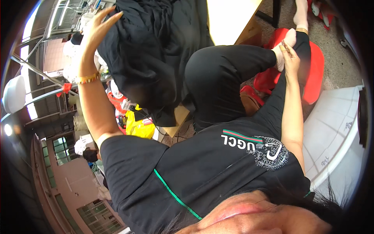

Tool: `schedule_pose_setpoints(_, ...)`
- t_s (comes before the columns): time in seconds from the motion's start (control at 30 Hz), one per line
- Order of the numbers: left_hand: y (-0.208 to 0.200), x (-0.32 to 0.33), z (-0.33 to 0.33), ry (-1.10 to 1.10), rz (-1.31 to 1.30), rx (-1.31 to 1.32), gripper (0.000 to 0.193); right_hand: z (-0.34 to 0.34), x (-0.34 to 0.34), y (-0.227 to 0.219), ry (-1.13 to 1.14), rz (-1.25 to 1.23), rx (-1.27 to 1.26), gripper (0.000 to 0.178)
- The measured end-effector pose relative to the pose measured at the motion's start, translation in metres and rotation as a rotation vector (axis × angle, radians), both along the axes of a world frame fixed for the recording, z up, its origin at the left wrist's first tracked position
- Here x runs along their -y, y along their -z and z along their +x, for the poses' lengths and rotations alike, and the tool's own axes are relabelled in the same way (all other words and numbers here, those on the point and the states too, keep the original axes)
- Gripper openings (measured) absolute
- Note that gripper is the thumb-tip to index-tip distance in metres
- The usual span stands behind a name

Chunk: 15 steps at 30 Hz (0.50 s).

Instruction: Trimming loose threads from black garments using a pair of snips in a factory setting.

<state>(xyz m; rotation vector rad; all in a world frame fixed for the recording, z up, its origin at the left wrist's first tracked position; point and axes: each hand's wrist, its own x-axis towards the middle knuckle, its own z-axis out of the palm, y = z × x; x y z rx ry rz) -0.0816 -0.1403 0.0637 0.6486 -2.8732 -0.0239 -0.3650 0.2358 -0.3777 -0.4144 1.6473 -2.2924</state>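
My left hand (pixel 100 28) is raised at the upper left, a gold bracelet on its wrist. Its fingers are stretched and spread, with nothing in them, beside a large heap of black cloth (pixel 152 50). Whether a fingertip touches the cloth, I cannot tell. My right hand (pixel 290 60) reaches down to my bent leg, and a ring shows on one finger. Its fingers are pressed together on the pale sock (pixel 279 58) of the drawn-up foot. Part of the sock is hidden behind those fingers.
The black cloth lies over a light wooden table (pixel 230 19). A red plastic stool (pixel 314 74) stands under my legs. Yellow bag-like material (pixel 138 126) sits below the table edge. A white tiled panel (pixel 331 124) is at right. Metal rods (pixel 43 74) cross the left side.
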Motion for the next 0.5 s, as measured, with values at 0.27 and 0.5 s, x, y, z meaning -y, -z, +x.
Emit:
schedule_pose_setpoints(0.27,0.129,0.009,0.041,-0.047,-0.565,0.123,0.032,0.016,-0.002,-0.026,0.081,0.199,0.089,0.028)
schedule_pose_setpoints(0.5,0.128,0.006,0.035,-0.306,-0.494,0.320,0.035,0.034,-0.011,-0.038,0.044,-0.137,0.122,0.029)
